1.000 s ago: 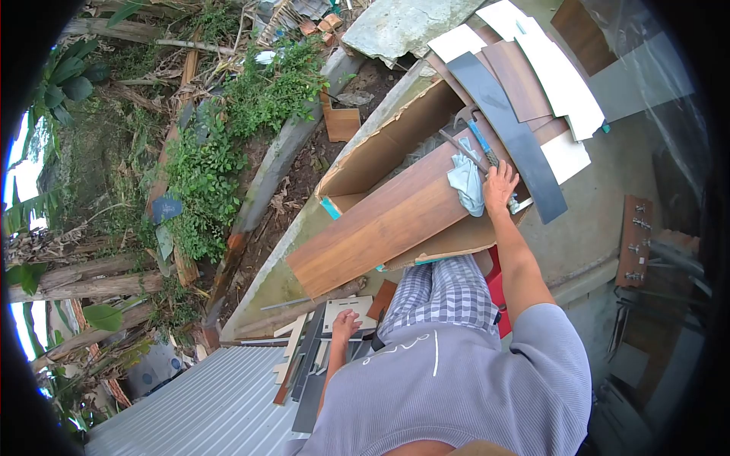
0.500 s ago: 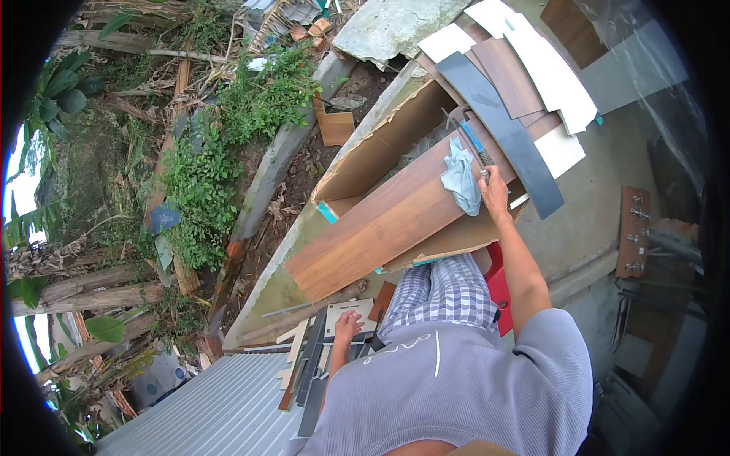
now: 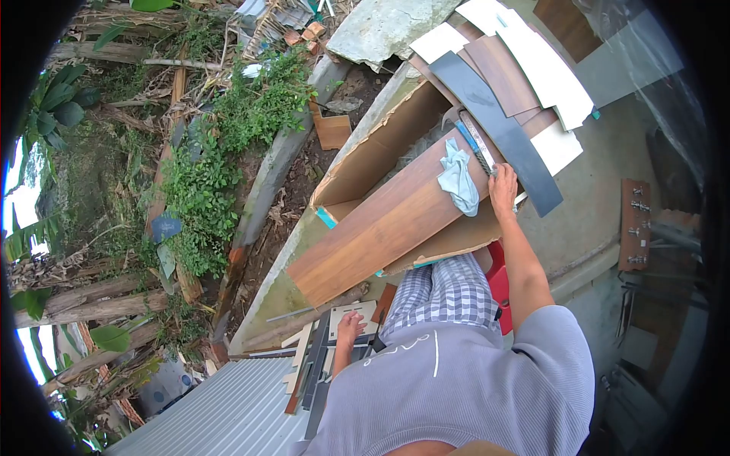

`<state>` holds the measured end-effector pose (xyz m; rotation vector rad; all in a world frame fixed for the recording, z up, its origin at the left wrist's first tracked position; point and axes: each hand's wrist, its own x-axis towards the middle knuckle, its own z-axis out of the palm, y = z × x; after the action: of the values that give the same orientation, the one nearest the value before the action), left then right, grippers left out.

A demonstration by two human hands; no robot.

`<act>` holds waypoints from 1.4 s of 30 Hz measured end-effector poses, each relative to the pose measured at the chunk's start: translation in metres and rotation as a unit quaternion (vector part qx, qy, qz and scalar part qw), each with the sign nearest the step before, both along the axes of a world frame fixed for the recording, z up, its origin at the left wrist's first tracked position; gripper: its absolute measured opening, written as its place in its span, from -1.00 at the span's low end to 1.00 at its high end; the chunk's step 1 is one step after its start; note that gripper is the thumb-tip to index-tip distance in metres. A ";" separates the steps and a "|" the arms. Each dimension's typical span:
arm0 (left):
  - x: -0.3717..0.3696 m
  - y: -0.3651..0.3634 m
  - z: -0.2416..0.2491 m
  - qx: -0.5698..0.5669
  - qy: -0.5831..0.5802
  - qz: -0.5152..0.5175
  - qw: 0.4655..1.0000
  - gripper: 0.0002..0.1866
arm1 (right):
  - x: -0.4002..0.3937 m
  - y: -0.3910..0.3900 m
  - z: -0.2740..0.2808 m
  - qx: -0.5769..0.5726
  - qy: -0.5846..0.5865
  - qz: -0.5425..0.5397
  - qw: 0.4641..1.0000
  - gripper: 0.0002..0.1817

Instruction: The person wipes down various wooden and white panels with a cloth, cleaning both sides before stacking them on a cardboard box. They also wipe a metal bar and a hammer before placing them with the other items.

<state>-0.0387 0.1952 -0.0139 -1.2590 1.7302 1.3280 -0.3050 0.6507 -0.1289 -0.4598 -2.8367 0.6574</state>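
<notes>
2 hands (image 3: 503,190), 1 cloth (image 3: 458,178) – 1 cardbd box (image 3: 372,159)

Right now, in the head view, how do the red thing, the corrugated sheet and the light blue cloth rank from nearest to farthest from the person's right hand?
From the right hand:
1. Light blue cloth: just to its left, on the brown board.
2. Red thing: beside the checked trousers.
3. Corrugated sheet: far off, lower left.

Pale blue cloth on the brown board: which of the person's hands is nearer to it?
Right. The right hand is just beside the cloth. The left hand is farther off, between the board and the person's shirt.
</notes>
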 end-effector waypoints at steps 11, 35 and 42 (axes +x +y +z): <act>-0.011 0.014 0.004 -0.008 -0.015 0.011 1.000 -0.57 | -0.008 0.121 0.011 0.088 -0.065 -0.154 0.982 -0.63; -0.040 0.027 0.000 0.006 0.033 -0.057 0.998 -0.56 | 0.034 0.100 0.028 -0.171 -0.250 -0.165 0.939 -0.24; -0.078 0.056 0.012 0.049 0.117 -0.110 0.986 -0.52 | 0.072 0.010 0.049 -0.195 -0.195 -0.136 0.952 -0.23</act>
<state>-0.1165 0.2509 -0.0023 -0.8581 1.8764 1.4532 -0.2329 0.6612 -0.0804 -1.1377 -2.8968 1.1879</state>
